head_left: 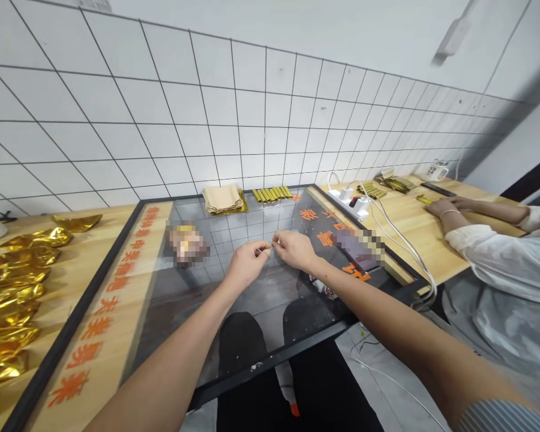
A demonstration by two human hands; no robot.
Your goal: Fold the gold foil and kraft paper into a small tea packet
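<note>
My left hand (251, 260) and my right hand (294, 249) are close together above the middle of a glass panel (234, 231) in a black frame. The fingers of each are pinched, with the fingertips almost meeting. Anything between them is too small or hidden to make out. Beyond my hands, a row of thin gold foil sticks (272, 194) lies along the far edge of the glass. To its left sits a stack of brown paper sheets (222, 198) on gold foil sheets (239, 209).
Folded gold foil pieces (13, 294) line the wooden table at left. A phone (357, 247) lies on the glass at right, near a white power strip (350, 201) with cables. Farther right, a co-worker's hands (447, 207) are by another gold stick (425, 199).
</note>
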